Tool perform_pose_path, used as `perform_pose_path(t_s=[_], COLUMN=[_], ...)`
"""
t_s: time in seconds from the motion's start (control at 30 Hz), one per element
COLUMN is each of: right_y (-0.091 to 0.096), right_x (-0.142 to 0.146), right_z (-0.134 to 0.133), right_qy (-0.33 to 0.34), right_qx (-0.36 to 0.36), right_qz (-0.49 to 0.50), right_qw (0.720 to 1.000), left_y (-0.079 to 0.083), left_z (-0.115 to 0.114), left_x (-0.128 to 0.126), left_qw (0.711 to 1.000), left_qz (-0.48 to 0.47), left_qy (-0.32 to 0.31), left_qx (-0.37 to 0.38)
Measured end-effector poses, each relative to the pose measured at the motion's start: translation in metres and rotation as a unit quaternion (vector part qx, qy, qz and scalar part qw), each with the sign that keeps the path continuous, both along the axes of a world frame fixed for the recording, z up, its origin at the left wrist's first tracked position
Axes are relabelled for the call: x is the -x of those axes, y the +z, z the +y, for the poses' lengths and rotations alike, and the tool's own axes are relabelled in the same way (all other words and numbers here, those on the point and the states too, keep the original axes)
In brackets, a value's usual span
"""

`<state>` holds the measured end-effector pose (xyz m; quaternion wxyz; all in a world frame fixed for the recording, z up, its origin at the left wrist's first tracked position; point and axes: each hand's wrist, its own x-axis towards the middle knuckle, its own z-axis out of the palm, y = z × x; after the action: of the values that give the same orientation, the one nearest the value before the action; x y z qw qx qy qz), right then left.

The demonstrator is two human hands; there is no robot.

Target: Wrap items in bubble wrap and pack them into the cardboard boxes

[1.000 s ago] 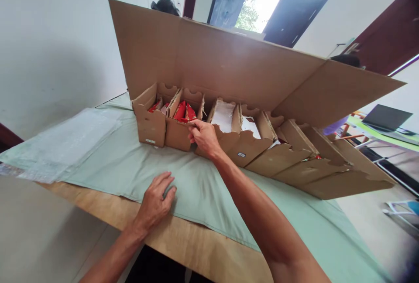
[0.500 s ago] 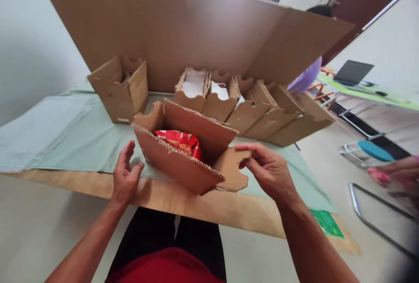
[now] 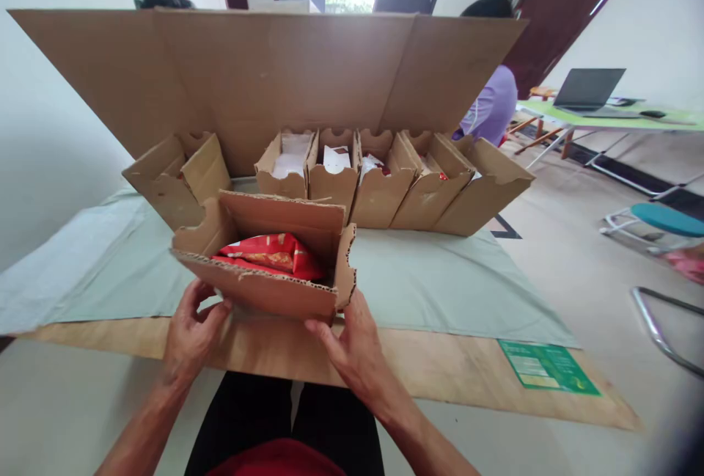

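I hold a small open cardboard box (image 3: 264, 293) with both hands above the near edge of the table. Red snack packets (image 3: 269, 254) lie inside it. My left hand (image 3: 190, 333) grips the box's lower left corner, fingers curled under it. My right hand (image 3: 352, 348) grips its lower right corner from below. Behind it, a row of similar small cardboard boxes (image 3: 379, 190) stands on a pale green cloth (image 3: 440, 278), with one more box (image 3: 176, 175) apart at the left.
A large cardboard sheet (image 3: 275, 72) stands upright behind the boxes. The wooden tabletop (image 3: 440, 366) carries a green card (image 3: 547, 367) at the right. A person in purple (image 3: 489, 105) sits beyond, near a desk with a laptop (image 3: 588, 89). Chairs stand at the right.
My right hand pulled the box of red packets out of the row toward me. Both hands now hold it at the table's near edge, and a gap is left in the row.
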<state>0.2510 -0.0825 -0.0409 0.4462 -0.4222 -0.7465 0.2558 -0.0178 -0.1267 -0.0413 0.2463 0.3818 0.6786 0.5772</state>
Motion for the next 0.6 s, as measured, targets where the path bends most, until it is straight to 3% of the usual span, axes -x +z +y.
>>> perform_pose_path(t_s=[0.13, 0.23, 0.33, 0.43, 0.53, 0.6], right_y=[0.028, 0.039, 0.028, 0.007, -0.01, -0.017], right_x=[-0.009, -0.035, -0.061, -0.075, -0.079, -0.081], right_z=[0.017, 0.044, 0.07, 0.079, 0.07, 0.065], right_qy=[-0.027, -0.06, -0.107, -0.133, -0.154, -0.168], right_qx=[-0.057, -0.025, 0.051, 0.115, 0.154, 0.165], right_qz=[0.013, 0.017, 0.015, 0.0, -0.077, -0.144], right_qw=[0.998, 0.998, 0.993, 0.984, 0.973, 0.961], left_y=[0.017, 0.015, -0.005, -0.026, -0.035, -0.035], left_z=[0.01, 0.038, 0.067, 0.08, 0.075, 0.065], left_x=[-0.017, -0.041, -0.067, -0.085, -0.081, -0.059], left_qw=[0.998, 0.993, 0.989, 0.983, 0.975, 0.971], left_qz=[-0.005, -0.009, -0.021, 0.01, 0.075, 0.131], left_qy=[-0.009, -0.041, -0.107, -0.17, -0.205, -0.196], left_qx=[-0.067, -0.109, -0.104, -0.065, -0.046, -0.033])
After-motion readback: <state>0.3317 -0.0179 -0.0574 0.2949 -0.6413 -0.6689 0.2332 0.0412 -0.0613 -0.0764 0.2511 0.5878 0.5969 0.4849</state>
